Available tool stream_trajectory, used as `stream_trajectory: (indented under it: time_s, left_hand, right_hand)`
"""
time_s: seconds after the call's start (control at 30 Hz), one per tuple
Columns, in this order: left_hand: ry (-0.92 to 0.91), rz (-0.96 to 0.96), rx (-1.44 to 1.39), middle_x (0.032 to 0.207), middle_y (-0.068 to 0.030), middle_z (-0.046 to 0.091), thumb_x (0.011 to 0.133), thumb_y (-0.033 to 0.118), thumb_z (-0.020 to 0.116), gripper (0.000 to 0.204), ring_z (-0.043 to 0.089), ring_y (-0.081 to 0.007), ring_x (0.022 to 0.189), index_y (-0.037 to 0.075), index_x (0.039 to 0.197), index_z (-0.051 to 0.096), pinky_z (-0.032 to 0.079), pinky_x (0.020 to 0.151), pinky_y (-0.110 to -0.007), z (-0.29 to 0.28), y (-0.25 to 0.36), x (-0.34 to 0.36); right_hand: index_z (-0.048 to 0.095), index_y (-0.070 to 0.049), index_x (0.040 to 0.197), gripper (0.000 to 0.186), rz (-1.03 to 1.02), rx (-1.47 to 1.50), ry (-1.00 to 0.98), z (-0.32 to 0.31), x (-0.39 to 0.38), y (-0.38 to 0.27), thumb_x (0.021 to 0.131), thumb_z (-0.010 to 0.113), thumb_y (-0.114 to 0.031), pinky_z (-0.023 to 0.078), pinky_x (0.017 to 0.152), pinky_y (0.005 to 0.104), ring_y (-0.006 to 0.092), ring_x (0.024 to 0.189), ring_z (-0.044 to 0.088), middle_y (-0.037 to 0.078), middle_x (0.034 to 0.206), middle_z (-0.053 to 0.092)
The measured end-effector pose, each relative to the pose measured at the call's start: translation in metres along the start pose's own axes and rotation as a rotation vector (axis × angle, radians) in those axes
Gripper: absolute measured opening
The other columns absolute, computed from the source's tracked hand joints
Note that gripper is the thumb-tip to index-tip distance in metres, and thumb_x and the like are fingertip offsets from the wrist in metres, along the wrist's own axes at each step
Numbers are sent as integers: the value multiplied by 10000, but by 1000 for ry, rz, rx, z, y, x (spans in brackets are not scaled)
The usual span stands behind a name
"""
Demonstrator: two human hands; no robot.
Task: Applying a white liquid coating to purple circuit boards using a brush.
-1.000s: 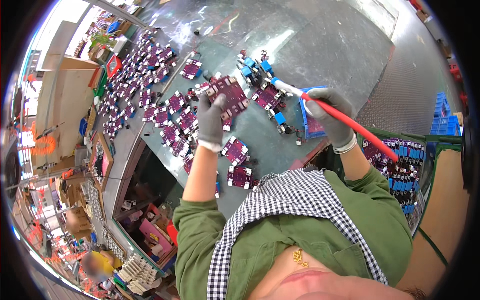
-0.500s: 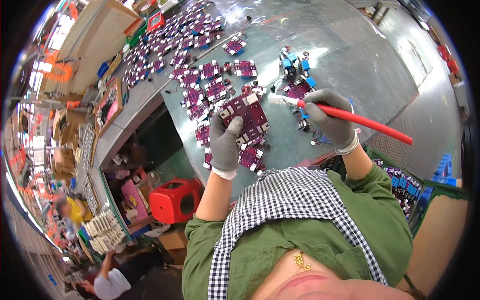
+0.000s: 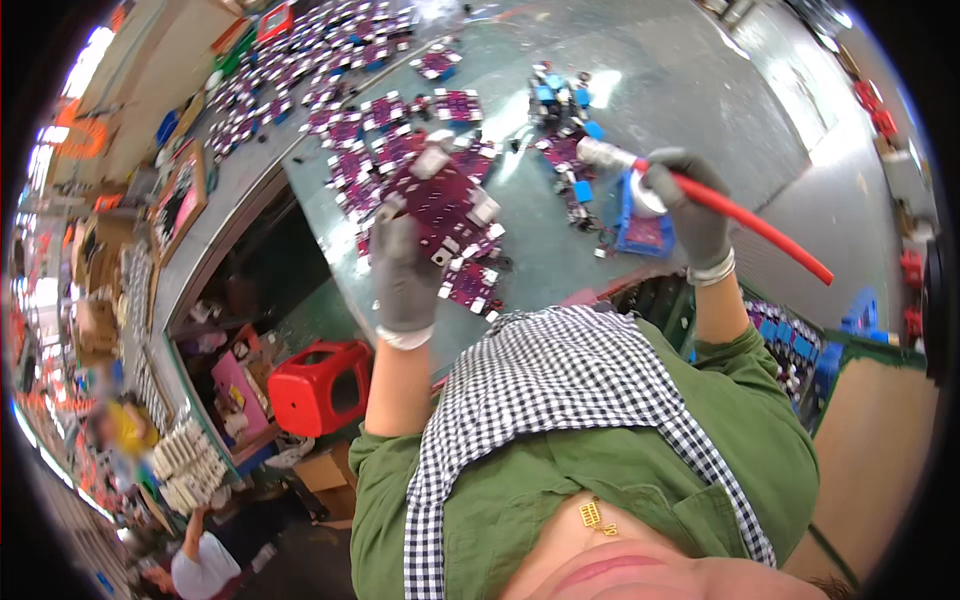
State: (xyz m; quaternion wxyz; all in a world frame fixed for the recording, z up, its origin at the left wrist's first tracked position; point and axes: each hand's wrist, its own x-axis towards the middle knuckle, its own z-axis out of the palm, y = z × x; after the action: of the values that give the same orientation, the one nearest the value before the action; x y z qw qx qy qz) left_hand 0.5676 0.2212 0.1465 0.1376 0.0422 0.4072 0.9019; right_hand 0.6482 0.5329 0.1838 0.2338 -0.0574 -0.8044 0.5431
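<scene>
My left hand [image 3: 404, 270], in a grey glove, is closed on a purple circuit board [image 3: 438, 212] with white connectors. The board is tilted and blurred by motion. In my gloved right hand [image 3: 695, 215] is a brush [image 3: 765, 232] with a long red handle. Its whitish head points left, apart from the board. Below the brush, beside my right hand, sits a blue tray [image 3: 643, 250] with a white round thing [image 3: 647, 196] at it, partly hidden by my fingers. Several similar purple boards [image 3: 350, 172] lie under and beyond my left hand.
A large heap of boards [image 3: 340, 45] covers the table's far left. Boards with blue parts [image 3: 562, 150] lie between my hands. A red stool [image 3: 320, 388] stands below the table at left. A crate of boards [image 3: 785, 335] is at my right. Other people [image 3: 205, 568] are at lower left.
My left hand has shifted left with the board, which is now tilted differently. My right hand has moved right with the brush, uncovering the blue tray. The whole view has also shifted.
</scene>
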Motion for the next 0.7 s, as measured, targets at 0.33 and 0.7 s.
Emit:
stream_trajectory:
  time_s: [0.33, 0.7]
  left_hand:
    - [-58, -437, -473, 1388, -144, 536, 855, 576, 659, 779, 523, -340, 1270, 68, 1410, 458, 434, 1062, -541, -24, -34, 3]
    - [1, -119, -294, 1275, -103, 613, 863, 401, 710, 574, 578, -296, 1184, 69, 1303, 549, 427, 1059, -498, 12, -41, 5]
  right_hand:
    - [713, -207, 1009, 184, -254, -1133, -280, -92, -20, 126, 889, 649, -331, 504, 745, 453, 293, 799, 638, 71, 847, 678]
    - [589, -53, 882, 180, -12, -82, 99, 35, -42, -5, 798, 749, -52, 494, 590, 242, 73, 621, 585, 14, 702, 620]
